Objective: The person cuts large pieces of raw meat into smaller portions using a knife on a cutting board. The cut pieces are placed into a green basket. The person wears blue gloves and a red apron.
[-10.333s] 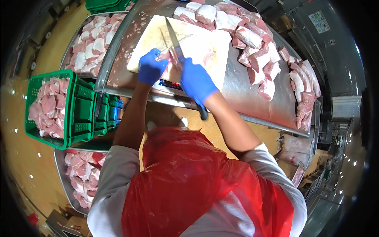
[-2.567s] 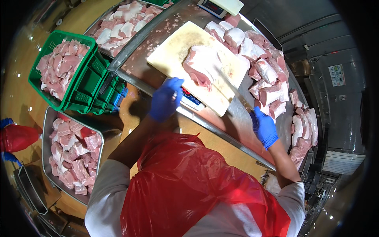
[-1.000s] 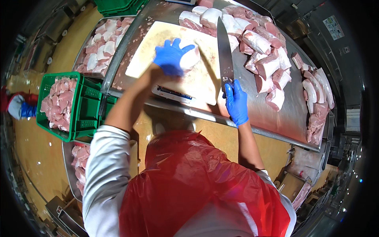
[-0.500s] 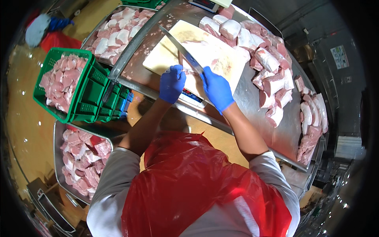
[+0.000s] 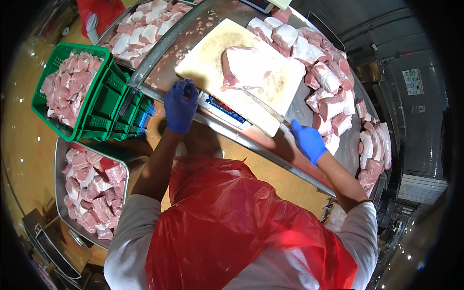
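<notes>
My left hand [image 5: 181,104], in a blue glove, is off the board's lower-left corner by the steel table edge, fingers curled; what is in it, if anything, I cannot make out. My right hand [image 5: 307,139], also gloved, grips a long knife [image 5: 263,105] whose blade slants up-left across the cream cutting board [image 5: 203,58]. A pale pink slab of meat [image 5: 245,67] lies on the board just above the blade's tip. A scale [image 5: 224,112] with a lit display shows under the board's front edge.
Meat pieces [image 5: 328,77] heap along the table's [image 5: 164,72] right side. Left of it stand stacked green crates [image 5: 111,104] with meat, a meat-filled tray [image 5: 144,34] behind and a steel bin [image 5: 124,193] in front. A co-worker in red [image 5: 101,12] is at top left, a second scale [image 5: 256,5] at the back.
My left hand has moved left from the meat to off the board. My right hand has drawn the knife right and down, uncovering the slab. The co-worker has shifted toward the top.
</notes>
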Motion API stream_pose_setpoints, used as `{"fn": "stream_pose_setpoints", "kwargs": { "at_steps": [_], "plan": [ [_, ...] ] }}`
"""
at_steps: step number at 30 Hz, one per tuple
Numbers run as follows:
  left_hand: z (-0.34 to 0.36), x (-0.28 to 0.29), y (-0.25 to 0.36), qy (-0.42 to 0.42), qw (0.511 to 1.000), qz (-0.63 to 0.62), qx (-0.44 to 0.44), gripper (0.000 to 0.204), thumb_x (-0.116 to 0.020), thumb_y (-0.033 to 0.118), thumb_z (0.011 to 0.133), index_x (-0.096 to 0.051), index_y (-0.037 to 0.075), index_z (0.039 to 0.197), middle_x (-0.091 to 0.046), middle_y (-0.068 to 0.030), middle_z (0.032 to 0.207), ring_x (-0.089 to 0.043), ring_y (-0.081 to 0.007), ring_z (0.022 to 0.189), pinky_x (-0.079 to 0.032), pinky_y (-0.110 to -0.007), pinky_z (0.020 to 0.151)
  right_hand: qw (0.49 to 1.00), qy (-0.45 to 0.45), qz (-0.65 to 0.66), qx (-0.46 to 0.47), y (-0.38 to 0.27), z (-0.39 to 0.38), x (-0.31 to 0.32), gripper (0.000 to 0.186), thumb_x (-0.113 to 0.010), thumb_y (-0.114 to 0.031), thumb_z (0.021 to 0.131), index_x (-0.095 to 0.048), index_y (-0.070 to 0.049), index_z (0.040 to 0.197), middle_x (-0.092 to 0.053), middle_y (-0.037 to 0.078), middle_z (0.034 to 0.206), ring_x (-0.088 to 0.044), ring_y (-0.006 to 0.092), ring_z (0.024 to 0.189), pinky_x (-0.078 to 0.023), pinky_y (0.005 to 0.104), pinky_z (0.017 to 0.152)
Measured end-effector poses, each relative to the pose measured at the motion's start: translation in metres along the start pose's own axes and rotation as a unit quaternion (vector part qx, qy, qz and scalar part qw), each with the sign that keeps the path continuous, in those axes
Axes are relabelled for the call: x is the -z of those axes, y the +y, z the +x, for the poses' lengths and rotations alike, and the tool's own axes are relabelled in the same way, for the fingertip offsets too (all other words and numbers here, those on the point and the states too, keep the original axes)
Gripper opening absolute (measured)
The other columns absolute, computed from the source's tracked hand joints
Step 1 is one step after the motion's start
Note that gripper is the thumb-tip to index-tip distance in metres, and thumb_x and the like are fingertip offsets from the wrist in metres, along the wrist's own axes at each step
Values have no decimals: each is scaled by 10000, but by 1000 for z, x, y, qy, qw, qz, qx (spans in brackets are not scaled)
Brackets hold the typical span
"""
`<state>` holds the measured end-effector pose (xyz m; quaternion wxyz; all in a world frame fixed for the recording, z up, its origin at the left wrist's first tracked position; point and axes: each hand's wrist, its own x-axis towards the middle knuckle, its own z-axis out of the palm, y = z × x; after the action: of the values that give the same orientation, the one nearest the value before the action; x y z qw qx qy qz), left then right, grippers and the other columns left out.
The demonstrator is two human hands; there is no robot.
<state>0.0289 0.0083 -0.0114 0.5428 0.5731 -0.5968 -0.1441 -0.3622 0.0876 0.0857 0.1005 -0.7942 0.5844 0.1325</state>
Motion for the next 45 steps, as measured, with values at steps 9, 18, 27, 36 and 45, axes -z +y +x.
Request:
{"fn": "stream_pose_setpoints", "kwargs": {
  "at_steps": [9,18,27,36,45],
  "plan": [
    [0,-78,42,-94,981,6,-169,194,-712,78,839,-634,69,1016,-599,-125,1009,-628,-330,890,-526,-396,749,969,217,113,-25,-64,28,17,177,-555,-235,993,-498,-79,1055,-652,246,780,-652,447,706,-505,547,604],
    [3,-77,9,-69,971,4,-229,188,-746,22,767,-634,48,916,-615,-105,892,-636,-278,757,-536,-382,658,978,168,119,34,-110,121,27,207,-513,-229,987,-543,-81,1129,-679,252,828,-666,451,773,-518,548,692],
    [19,27,-32,100,980,69,-156,177,-794,58,765,-691,43,908,-670,-67,879,-640,-224,805,-530,-340,756,999,41,14,-31,-2,-18,9,227,-561,-230,992,-539,-99,1176,-693,221,857,-670,437,724,-519,509,612],
    [186,321,-123,-23,787,615,-35,236,-741,241,840,-744,52,982,-707,-202,980,-663,-404,863,-542,-457,820,845,312,380,-209,-20,-53,-68,422,-568,-290,1043,-541,56,1282,-646,102,663,-590,156,529,-466,329,492],
    [79,-142,111,-311,907,281,-53,1107,-612,765,809,-280,19,1555,-235,-284,1604,-253,-504,1460,-367,-723,1028,798,383,442,-145,-39,8,-30,358,-574,-279,1040,-561,38,1208,-634,78,667,-541,110,497,-444,297,468]
  ]
}}
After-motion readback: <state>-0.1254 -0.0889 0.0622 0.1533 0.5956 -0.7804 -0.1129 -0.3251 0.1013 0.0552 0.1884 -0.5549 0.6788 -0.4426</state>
